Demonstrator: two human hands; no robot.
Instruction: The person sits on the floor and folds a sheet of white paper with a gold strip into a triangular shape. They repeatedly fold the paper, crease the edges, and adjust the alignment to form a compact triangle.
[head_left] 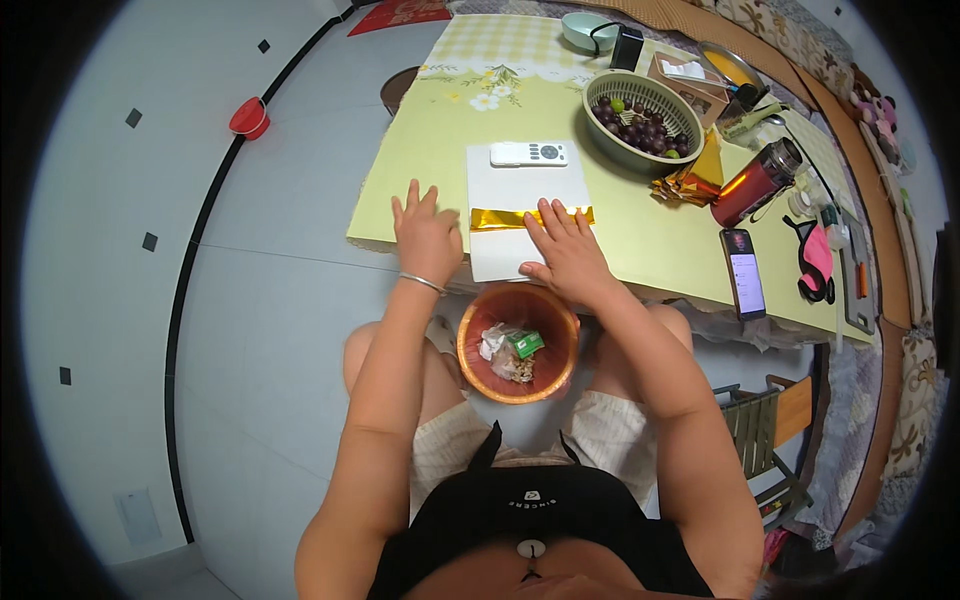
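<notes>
A white rectangular sheet or flat box [530, 190] lies at the table's near edge; which of the two, I cannot tell. Across it runs a shiny gold strip [497, 219]. My right hand [572, 252] rests on the white piece with its fingers spread, the fingertips over the strip's right part. Just left of the white piece, my left hand [429, 238] is held over the tablecloth, fingers apart and nothing in them. A white remote control [529, 154] lies on the far end of the white piece.
Between my knees stands an orange-rimmed waste bin [465, 365] holding rubbish. A colander [600, 135] of grapes, crumpled gold foil [694, 178], a dark red thermos [752, 187], a phone [743, 274] and a pink-black eye mask [815, 258] are on the right. A folding stool [752, 425] stands beside my right leg.
</notes>
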